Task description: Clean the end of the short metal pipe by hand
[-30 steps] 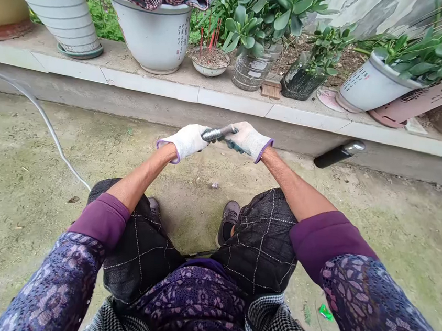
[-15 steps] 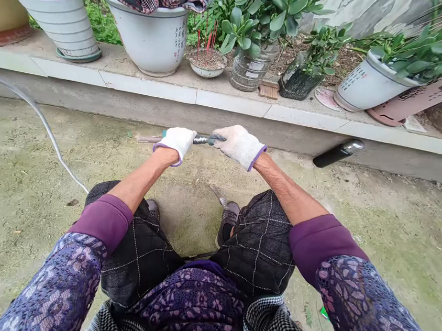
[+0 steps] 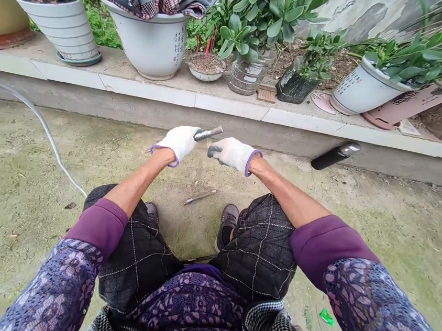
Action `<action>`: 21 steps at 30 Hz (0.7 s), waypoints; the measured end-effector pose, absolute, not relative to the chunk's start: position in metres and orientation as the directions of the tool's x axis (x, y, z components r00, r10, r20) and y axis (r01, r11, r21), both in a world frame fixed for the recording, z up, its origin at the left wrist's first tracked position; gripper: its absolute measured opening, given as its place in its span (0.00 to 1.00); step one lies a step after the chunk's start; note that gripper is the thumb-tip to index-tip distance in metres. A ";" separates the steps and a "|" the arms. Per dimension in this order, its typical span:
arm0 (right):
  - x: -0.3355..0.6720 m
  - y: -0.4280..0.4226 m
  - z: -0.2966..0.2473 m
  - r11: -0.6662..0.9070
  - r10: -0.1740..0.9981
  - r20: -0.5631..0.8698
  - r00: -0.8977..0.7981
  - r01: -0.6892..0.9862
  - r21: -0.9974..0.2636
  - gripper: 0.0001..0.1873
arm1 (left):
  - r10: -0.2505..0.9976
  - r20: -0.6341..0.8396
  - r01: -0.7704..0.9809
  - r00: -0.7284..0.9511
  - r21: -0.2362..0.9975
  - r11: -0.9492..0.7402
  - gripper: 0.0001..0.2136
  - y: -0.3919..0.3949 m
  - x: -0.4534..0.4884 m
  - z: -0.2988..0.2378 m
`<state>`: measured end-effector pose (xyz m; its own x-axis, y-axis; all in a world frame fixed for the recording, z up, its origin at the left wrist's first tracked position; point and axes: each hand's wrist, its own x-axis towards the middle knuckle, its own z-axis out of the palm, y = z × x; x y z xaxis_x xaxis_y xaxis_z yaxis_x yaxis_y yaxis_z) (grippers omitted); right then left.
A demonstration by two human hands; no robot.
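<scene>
R hand [image 3: 233, 152] was moved off silvery-wrapped rod [image 3: 209, 133] since prev. frame. Btwn 11 & 12 o'clk from wearer [image 3: 195, 294], rod was clasped in L hand [image 3: 176, 142], tip aimed at 2–3. Thin stick [image 3: 199, 197] was seen on ground [image 3: 181, 240], approx. 12. R hand was held at 12, fingers curled; pinch, if any, can't be told. Blk bottle [image 3: 335, 156] was seen btwn 1 & 2.

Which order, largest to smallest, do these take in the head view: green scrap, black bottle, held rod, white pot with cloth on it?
1. White pot
2. Black bottle
3. Rod, counting only what shows beyond the left hand
4. Green scrap
</scene>
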<state>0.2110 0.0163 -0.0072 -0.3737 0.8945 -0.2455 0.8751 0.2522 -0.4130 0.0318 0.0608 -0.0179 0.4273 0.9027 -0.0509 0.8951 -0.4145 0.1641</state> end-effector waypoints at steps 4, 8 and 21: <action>0.207 0.015 0.009 0.316 0.912 -0.166 -0.374 0.902 -0.295 0.11 | 0.879 -0.098 0.879 0.467 -0.062 -0.473 0.17 0.057 0.032 -0.027; 0.227 0.029 0.013 0.304 0.935 -0.070 -0.348 0.887 -0.347 0.12 | 0.801 -0.138 0.800 0.583 -0.077 -0.595 0.16 0.047 0.036 -0.021; 0.205 0.009 0.017 0.231 0.965 0.002 -0.261 0.851 -0.471 0.12 | 0.911 -0.100 0.790 0.401 0.540 -0.289 0.14 0.033 0.029 0.024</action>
<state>0.2051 0.0086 0.0173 -0.2609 0.9654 0.0016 0.8512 0.2308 -0.4713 0.0287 0.0329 0.0238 0.4013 0.9105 -0.0997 0.7904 -0.2892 0.5400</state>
